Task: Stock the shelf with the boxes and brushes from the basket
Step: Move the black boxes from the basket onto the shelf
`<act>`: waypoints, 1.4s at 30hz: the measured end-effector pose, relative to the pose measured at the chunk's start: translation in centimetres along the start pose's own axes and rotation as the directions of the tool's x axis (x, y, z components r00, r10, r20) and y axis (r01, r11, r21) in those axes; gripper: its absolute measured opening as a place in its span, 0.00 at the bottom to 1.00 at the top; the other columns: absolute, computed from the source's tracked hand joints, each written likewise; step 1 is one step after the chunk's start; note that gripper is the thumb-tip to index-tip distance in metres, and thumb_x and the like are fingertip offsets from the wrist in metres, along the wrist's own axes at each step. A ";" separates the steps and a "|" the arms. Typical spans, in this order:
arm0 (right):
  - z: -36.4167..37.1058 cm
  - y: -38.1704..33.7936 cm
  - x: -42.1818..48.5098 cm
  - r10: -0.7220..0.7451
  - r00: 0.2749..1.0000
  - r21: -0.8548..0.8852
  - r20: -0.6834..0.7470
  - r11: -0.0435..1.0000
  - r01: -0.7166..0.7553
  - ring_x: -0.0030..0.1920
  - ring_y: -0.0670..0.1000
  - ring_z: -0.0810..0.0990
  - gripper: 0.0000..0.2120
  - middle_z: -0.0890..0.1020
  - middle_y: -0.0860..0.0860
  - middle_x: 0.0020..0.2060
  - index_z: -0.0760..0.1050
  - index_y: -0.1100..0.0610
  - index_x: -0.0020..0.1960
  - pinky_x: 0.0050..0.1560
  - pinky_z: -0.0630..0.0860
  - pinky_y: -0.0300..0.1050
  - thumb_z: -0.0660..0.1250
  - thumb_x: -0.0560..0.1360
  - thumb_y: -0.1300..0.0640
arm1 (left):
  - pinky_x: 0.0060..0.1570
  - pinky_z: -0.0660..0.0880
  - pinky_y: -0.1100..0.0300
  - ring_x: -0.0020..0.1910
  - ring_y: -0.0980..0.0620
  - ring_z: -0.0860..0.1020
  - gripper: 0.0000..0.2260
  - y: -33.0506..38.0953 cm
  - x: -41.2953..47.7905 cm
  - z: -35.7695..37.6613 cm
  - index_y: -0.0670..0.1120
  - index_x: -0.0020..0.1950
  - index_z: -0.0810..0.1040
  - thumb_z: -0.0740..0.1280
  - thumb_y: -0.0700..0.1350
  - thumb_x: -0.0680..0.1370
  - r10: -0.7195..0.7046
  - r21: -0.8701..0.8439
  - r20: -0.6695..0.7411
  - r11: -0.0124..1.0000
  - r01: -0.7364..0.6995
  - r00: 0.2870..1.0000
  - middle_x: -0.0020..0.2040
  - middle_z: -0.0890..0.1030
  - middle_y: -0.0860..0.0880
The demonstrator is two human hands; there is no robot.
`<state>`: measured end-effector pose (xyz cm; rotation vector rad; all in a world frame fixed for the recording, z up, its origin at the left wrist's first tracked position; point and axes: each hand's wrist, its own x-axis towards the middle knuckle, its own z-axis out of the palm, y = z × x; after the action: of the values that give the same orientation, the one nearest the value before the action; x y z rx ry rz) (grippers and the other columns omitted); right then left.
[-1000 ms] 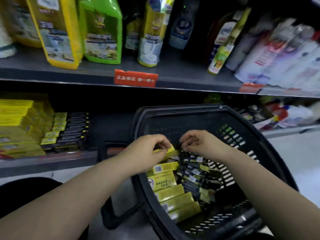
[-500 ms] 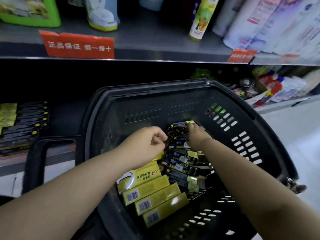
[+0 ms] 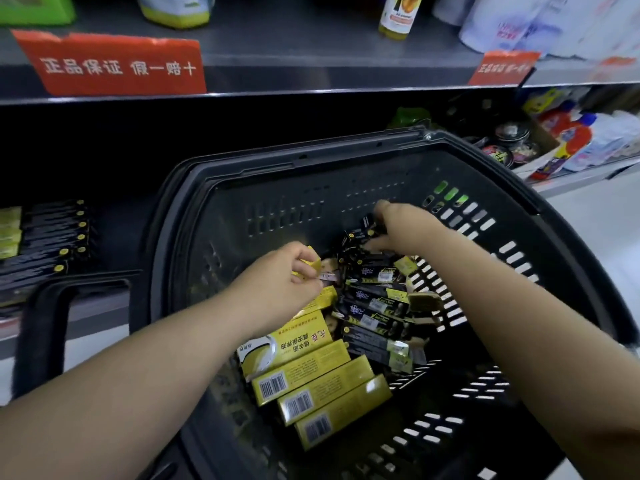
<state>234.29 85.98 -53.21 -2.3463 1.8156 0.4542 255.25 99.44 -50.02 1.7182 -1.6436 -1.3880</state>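
Left hand [image 3: 277,277] pinches a yellow box [image 3: 311,265] — right hand [image 3: 403,227], beyond it, grips black brush packs [image 3: 358,234] inside the basket [image 3: 311,158].

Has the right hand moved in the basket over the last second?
Yes. Against the basket, the right hand has shifted away from the left hand, which grips a yellow box, toward the far wall, onto black packs.

We cannot see the right hand's [image 3: 403,225] fingertips, buried among the black packs [image 3: 377,296], so its grip is unclear. The top edge cuts off the bottle [image 3: 396,15]; the upper-right white packs [image 3: 540,26] blur; the bottom edge crops the basket [image 3: 311,161].
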 end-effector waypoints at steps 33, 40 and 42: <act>0.2 -1.8 -1.9 -0.074 0.900 0.601 0.431 0.767 -0.224 0.45 0.50 0.81 0.22 0.81 0.52 0.46 0.72 0.58 0.56 0.40 0.77 0.39 0.74 0.67 0.50 | 0.64 0.70 0.42 0.55 0.41 0.77 0.08 0.2 0.7 -1.1 0.43 0.43 0.74 0.62 0.48 0.76 -0.411 -0.624 0.010 0.710 0.327 0.912 0.52 0.81 0.39; -3.5 -6.9 -4.5 -0.466 0.809 0.904 0.359 0.391 -0.176 0.49 0.55 0.84 0.27 0.81 0.59 0.55 0.69 0.61 0.65 0.47 0.81 0.41 0.67 0.71 0.49 | 0.64 0.70 0.45 0.55 0.44 0.80 0.20 0.5 0.7 -0.9 0.44 0.53 0.78 0.60 0.59 0.77 -0.370 -0.656 0.020 0.696 0.291 0.929 0.53 0.83 0.43; -3.2 -7.0 -4.2 -0.427 0.836 0.910 0.344 0.370 -0.185 0.47 0.55 0.84 0.24 0.80 0.61 0.56 0.68 0.61 0.66 0.46 0.81 0.42 0.64 0.75 0.48 | 0.62 0.72 0.46 0.58 0.44 0.78 0.28 0.5 0.6 -0.9 0.41 0.65 0.72 0.65 0.60 0.74 -0.361 -0.641 0.025 0.709 0.292 0.932 0.59 0.80 0.43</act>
<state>240.53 90.68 -49.34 -1.2978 1.0729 -0.0186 255.67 98.43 -49.47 1.6477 -0.6692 -1.7216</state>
